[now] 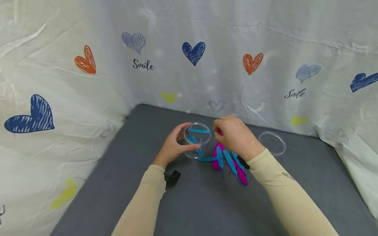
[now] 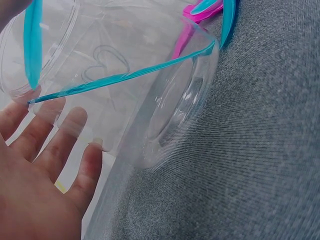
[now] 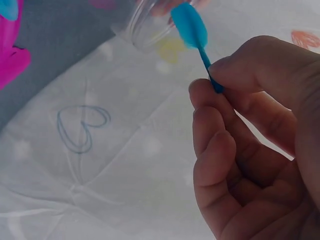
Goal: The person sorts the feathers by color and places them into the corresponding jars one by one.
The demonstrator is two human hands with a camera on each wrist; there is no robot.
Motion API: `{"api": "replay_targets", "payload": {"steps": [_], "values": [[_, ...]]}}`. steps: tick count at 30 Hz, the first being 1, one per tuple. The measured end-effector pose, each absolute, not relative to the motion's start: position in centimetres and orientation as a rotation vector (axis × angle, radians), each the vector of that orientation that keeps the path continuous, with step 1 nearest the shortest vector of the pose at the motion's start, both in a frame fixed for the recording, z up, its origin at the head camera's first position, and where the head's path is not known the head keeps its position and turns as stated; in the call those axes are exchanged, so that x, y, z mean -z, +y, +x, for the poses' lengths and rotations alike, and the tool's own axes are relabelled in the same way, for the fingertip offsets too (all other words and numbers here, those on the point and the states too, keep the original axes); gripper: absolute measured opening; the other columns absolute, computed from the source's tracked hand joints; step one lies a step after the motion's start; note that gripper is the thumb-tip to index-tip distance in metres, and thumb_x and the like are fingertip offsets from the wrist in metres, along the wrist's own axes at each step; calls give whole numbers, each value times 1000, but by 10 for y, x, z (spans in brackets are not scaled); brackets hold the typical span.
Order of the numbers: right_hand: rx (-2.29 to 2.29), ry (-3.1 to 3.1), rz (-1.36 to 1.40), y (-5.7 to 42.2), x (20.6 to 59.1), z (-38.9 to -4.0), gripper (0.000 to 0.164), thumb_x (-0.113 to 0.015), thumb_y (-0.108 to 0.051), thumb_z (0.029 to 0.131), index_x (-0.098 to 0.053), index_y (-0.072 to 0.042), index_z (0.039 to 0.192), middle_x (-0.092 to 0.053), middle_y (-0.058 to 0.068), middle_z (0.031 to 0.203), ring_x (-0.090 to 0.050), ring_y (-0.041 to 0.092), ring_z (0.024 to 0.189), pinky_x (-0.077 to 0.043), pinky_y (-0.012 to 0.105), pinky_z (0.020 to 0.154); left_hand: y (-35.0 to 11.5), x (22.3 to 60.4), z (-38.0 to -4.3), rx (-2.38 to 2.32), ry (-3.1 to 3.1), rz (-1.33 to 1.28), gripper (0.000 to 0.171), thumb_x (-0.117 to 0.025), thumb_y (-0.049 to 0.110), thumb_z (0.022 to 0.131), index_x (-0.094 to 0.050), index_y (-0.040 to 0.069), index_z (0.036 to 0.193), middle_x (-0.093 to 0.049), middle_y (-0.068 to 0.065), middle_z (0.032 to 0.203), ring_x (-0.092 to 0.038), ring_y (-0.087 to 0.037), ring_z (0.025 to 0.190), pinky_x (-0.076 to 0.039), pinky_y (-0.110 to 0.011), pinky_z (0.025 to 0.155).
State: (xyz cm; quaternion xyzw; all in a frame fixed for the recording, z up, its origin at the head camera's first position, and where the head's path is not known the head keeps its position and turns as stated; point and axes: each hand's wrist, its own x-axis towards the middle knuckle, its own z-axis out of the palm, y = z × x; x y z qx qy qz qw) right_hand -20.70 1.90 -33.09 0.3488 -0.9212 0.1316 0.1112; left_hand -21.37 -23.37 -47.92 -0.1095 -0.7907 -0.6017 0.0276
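A clear plastic cup (image 1: 205, 143) stands on the grey table, and my left hand (image 1: 172, 147) grips it with the thumb in front and fingers behind. One blue feather (image 2: 120, 79) lies slantwise inside it, reaching down to the bottom. My right hand (image 1: 236, 135) pinches the thin stem end of another blue feather (image 3: 191, 25) between thumb and fingertips. That feather's broad end overlaps the cup's mouth in the head view. Just right of the cup, partly below my right hand, lies a loose pile of blue feathers (image 1: 220, 156) and bright pink pieces (image 1: 242, 175).
A round clear lid (image 1: 283, 141) lies at the right rear of the grey table (image 1: 195, 203). A white curtain (image 1: 165, 19) printed with hearts hangs behind the table and along its left side. A black strap device (image 1: 172, 177) sits at my left wrist.
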Motion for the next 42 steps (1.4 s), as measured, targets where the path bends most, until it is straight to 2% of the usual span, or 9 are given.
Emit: {"api": "replay_targets", "payload": {"steps": [6, 12, 15, 20, 26, 30, 36, 42], "values": [[-387, -2724, 1038, 11, 340, -210, 19, -70, -1, 93, -68, -14, 79, -61, -2, 75, -54, 19, 73, -51, 31, 68, -241, 482, -209, 1849, -2458, -317, 91, -97, 46, 80, -49, 44, 156, -55, 11, 158, -54, -18, 147, -43, -52, 127], [-370, -2707, 1053, 3, 347, -220, 22, -68, 0, 93, -67, -14, 76, -60, -1, 72, -52, 17, 69, -49, 30, 64, -240, 483, -210, 1860, -2446, -342, 90, -97, 44, 81, -49, 40, 158, -56, -1, 160, -54, -20, 146, -43, -53, 126], [-355, -2723, 1062, 0, 350, -223, 21, -69, -1, 94, -69, -13, 77, -62, 0, 74, -53, 16, 69, -50, 29, 64, -237, 482, -211, 1874, -2443, -348, 89, -96, 45, 82, -49, 40, 157, -56, -1, 160, -55, -19, 145, -43, -53, 126], [-334, -2737, 1064, 0, 354, -226, 17, -72, -2, 96, -74, -10, 81, -68, 3, 79, -58, 17, 72, -56, 30, 66, -230, 481, -212, 1889, -2445, -367, 90, -96, 46, 82, -48, 41, 158, -55, 7, 159, -53, -17, 146, -43, -52, 126], [-325, -2749, 1051, 4, 356, -227, 8, -73, -8, 98, -80, -8, 95, -75, 5, 90, -68, 21, 83, -63, 35, 76, -225, 476, -213, 1889, -2452, -399, 90, -95, 46, 82, -48, 39, 159, -54, 5, 161, -52, -20, 149, -42, -54, 127], [-353, -2762, 1008, 8, 355, -226, 8, -74, -12, 99, -82, -10, 101, -76, 4, 94, -68, 20, 86, -64, 35, 80, -224, 475, -215, 1884, -2449, -399, 90, -95, 47, 82, -48, 39, 158, -55, 3, 161, -52, -20, 149, -42, -55, 127], [-362, -2775, 959, 17, 358, -228, 8, -74, -12, 99, -81, -12, 96, -73, 1, 88, -63, 19, 81, -61, 34, 75, -228, 477, -216, 1876, -2444, -367, 89, -96, 47, 81, -49, 42, 156, -57, 1, 159, -54, -18, 146, -43, -53, 126], [-361, -2846, 901, 29, 373, -226, 8, -74, -8, 97, -82, -11, 95, -75, 1, 90, -63, 20, 83, -60, 34, 73, -235, 478, -217, 1869, -2431, -370, 90, -97, 46, 80, -50, 41, 156, -57, -1, 160, -53, -17, 147, -43, -53, 127]]}}
